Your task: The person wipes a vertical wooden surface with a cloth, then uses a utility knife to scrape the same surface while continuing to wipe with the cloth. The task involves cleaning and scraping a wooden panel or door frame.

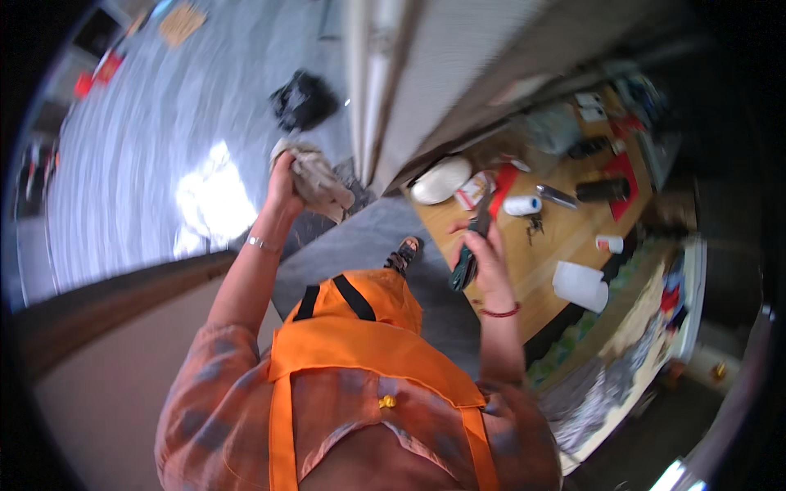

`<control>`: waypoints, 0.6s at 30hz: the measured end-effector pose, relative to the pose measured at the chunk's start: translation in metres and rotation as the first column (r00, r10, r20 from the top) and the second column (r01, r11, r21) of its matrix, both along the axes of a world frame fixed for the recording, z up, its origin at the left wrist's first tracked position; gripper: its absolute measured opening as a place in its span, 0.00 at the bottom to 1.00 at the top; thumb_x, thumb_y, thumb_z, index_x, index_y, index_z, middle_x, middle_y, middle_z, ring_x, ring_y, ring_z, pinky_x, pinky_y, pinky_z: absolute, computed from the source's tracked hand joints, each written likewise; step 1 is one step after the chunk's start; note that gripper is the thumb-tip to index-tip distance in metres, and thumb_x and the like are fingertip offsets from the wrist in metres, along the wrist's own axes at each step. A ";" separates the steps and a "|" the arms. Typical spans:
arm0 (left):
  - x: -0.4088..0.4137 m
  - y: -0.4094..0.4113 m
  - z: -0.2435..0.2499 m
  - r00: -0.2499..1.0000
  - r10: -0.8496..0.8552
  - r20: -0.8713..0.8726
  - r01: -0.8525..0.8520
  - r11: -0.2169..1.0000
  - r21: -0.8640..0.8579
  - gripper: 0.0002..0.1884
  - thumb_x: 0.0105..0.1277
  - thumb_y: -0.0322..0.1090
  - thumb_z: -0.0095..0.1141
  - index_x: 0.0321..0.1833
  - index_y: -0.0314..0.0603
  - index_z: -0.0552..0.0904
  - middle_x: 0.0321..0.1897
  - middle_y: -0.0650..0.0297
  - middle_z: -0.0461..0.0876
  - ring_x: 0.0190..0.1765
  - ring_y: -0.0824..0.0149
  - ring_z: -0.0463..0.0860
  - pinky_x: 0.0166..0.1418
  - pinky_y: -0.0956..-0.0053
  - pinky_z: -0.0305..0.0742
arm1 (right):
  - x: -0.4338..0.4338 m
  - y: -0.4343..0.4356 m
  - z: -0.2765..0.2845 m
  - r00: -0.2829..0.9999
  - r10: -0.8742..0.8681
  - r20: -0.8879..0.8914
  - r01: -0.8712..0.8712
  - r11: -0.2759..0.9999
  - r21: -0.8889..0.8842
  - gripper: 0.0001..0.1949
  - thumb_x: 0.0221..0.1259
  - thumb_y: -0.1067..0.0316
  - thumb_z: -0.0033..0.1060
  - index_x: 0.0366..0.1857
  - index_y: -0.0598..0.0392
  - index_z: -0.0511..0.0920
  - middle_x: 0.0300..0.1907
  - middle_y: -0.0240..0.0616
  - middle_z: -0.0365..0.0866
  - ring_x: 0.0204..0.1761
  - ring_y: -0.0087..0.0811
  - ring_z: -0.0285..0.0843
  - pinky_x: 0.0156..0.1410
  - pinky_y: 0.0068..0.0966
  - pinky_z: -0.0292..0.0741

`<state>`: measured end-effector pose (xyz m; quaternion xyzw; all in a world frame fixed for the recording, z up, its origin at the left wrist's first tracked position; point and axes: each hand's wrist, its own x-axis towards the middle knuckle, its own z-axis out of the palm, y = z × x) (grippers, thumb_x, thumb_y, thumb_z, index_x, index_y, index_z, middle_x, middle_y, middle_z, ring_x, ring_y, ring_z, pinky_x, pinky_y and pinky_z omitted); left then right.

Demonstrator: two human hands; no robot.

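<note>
My left hand (284,184) grips a crumpled pale beige cloth (316,179), held out over the floor by a doorway. A silver-coloured bracelet is on that wrist. In my right hand (488,255) is a hand tool (468,261) with a dark green handle. Its dark metal end points away from me over a wooden table (540,270); blur hides its exact kind. Just beyond that hand lie a white roll (522,205) and a small bunch of keys (535,227). A white oval object (441,180) sits near the table's far left corner.
A wall corner (374,123) stands between the table and the bright doorway. On the floor past it lies a black plastic bag (304,101). A brown-edged panel (123,307) is at my left. The table also bears a dark cylinder (603,189) and crumpled white paper (580,286).
</note>
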<state>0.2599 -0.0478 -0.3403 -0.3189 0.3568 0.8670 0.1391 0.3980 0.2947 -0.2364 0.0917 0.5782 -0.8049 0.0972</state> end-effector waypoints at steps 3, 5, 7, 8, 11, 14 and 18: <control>0.025 -0.026 -0.024 0.989 0.093 0.111 -0.088 0.995 -0.048 0.18 0.75 0.48 0.48 0.52 0.42 0.82 0.46 0.59 0.87 0.48 0.57 0.87 0.58 0.52 0.82 | -0.009 -0.063 -0.034 0.968 0.194 0.162 -0.210 0.974 0.090 0.12 0.71 0.68 0.60 0.51 0.60 0.71 0.32 0.38 0.82 0.25 0.20 0.76 0.32 0.18 0.73; 0.038 -0.040 -0.055 0.986 0.112 0.122 -0.118 0.992 0.040 0.18 0.75 0.47 0.48 0.53 0.42 0.81 0.46 0.59 0.87 0.48 0.58 0.87 0.56 0.52 0.82 | -0.022 -0.096 -0.049 0.952 0.256 0.168 -0.297 0.909 0.293 0.09 0.73 0.66 0.61 0.46 0.59 0.75 0.31 0.36 0.83 0.25 0.18 0.74 0.31 0.18 0.71; 0.046 -0.041 -0.054 0.981 0.119 0.155 -0.121 0.993 0.001 0.17 0.75 0.46 0.47 0.54 0.42 0.81 0.45 0.60 0.87 0.48 0.59 0.87 0.54 0.55 0.83 | -0.041 -0.123 -0.075 0.958 0.279 0.059 -0.269 0.817 0.510 0.10 0.73 0.63 0.61 0.40 0.60 0.77 0.27 0.34 0.81 0.26 0.20 0.75 0.31 0.23 0.71; 0.050 -0.041 -0.062 0.980 0.147 0.135 -0.147 0.989 -0.007 0.17 0.75 0.45 0.48 0.54 0.42 0.81 0.45 0.60 0.87 0.47 0.60 0.87 0.53 0.56 0.83 | -0.052 -0.131 -0.082 0.956 0.281 0.084 -0.277 0.767 0.580 0.13 0.73 0.60 0.61 0.35 0.61 0.77 0.25 0.34 0.80 0.27 0.23 0.77 0.32 0.27 0.72; 0.055 -0.043 -0.098 0.971 0.202 0.130 -0.211 0.976 0.056 0.14 0.72 0.41 0.50 0.53 0.43 0.81 0.44 0.62 0.87 0.46 0.63 0.87 0.52 0.62 0.83 | -0.093 -0.150 -0.122 0.961 0.252 0.114 -0.267 0.737 0.621 0.13 0.75 0.59 0.57 0.42 0.60 0.73 0.25 0.37 0.80 0.26 0.27 0.78 0.33 0.30 0.73; 0.046 -0.036 -0.106 0.968 0.197 0.159 -0.209 0.976 0.067 0.14 0.72 0.40 0.49 0.52 0.41 0.81 0.43 0.63 0.87 0.45 0.65 0.87 0.51 0.64 0.83 | -0.125 -0.172 -0.147 0.964 0.263 0.049 -0.190 0.546 0.816 0.11 0.76 0.61 0.52 0.45 0.59 0.70 0.26 0.47 0.81 0.29 0.47 0.81 0.36 0.41 0.74; 0.032 -0.026 -0.128 0.985 0.027 0.168 -0.052 0.988 0.146 0.15 0.72 0.38 0.48 0.54 0.41 0.81 0.42 0.63 0.87 0.43 0.66 0.87 0.50 0.66 0.83 | -0.145 -0.195 -0.126 0.969 0.245 -0.037 -0.058 0.367 0.929 0.12 0.76 0.60 0.53 0.47 0.59 0.72 0.31 0.54 0.81 0.32 0.58 0.81 0.39 0.47 0.74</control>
